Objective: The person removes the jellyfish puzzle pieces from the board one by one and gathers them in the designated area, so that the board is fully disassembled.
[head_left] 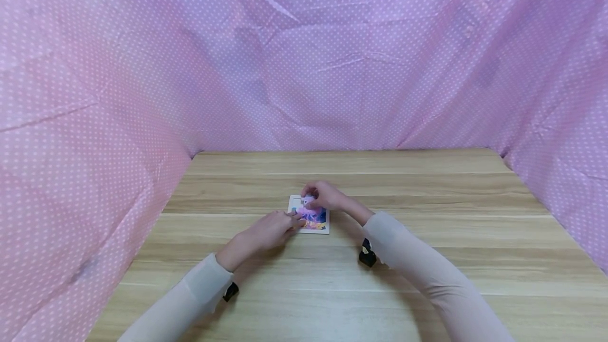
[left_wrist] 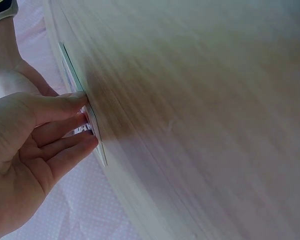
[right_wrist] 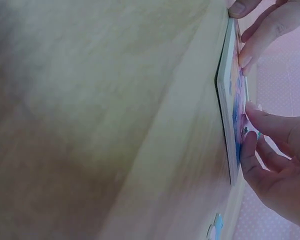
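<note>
A small jigsaw puzzle board with a pale frame lies on the table, showing a pink octopus-like figure on a blue and yellow ground. A pale gap shows at its far left corner. My left hand holds the board's near left part, thumb by the edge and fingertips on the picture. Over the far part is my right hand, thumb and fingers bent. Between these fingertips, a puzzle piece with a dark eye and a teal edge is pinched close over the board, partly hidden by the fingers.
A light blue and white piece lies on the wooden table beyond the board in the right wrist view. Black wrist devices sit under both forearms. Pink dotted cloth hangs around the table's back and sides.
</note>
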A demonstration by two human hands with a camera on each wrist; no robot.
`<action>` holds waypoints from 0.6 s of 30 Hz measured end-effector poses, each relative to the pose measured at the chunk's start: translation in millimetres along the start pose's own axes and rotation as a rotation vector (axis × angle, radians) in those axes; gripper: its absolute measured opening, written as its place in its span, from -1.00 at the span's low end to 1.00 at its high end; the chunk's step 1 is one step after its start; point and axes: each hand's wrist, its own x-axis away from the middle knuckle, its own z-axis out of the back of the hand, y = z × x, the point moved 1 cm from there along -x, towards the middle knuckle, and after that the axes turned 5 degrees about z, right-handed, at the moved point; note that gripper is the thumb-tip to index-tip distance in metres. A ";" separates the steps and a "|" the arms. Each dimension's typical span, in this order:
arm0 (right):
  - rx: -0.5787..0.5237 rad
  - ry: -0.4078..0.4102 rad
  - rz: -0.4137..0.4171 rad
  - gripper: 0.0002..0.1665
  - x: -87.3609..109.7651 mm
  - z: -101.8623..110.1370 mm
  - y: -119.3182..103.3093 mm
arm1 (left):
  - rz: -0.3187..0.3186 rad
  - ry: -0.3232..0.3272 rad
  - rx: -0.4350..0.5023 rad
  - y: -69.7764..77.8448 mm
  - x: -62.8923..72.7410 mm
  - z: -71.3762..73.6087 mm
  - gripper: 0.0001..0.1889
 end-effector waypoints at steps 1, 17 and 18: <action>-0.010 0.005 0.004 -0.78 0.0 1.1 0.4 | 0.002 -0.002 0.005 -0.2 0.1 -0.1 -0.71; -0.097 0.058 -0.002 -0.71 11.2 23.4 10.0 | 0.069 -0.046 0.076 0.0 0.4 0.8 -0.66; -0.100 0.058 -0.015 -0.71 12.6 24.5 11.7 | 0.063 -0.040 0.075 -0.5 0.4 0.5 -0.67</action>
